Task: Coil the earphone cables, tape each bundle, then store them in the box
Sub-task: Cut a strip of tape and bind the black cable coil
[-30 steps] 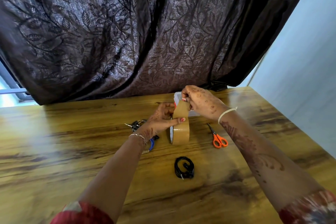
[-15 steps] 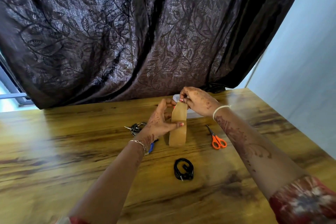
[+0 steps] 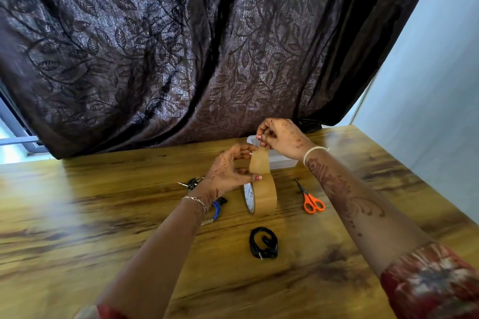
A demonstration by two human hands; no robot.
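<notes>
tape roll (image 3: pixel 264 197) centre on table (image 3: pixel 77 215) | scissors (image 3: pixel 312 202) right | coiled earphones (image 3: pixel 263 242) in front | box (image 3: pixel 282 160) behind

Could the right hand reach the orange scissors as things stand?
Probably: the scissors lie uncovered beside that forearm, but the right hand is pinching the tape strip and must release it.

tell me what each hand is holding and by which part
The right hand pinches the free end of the tape strip. The left hand holds the tape roll near its top, thumb on the outer face.
</notes>
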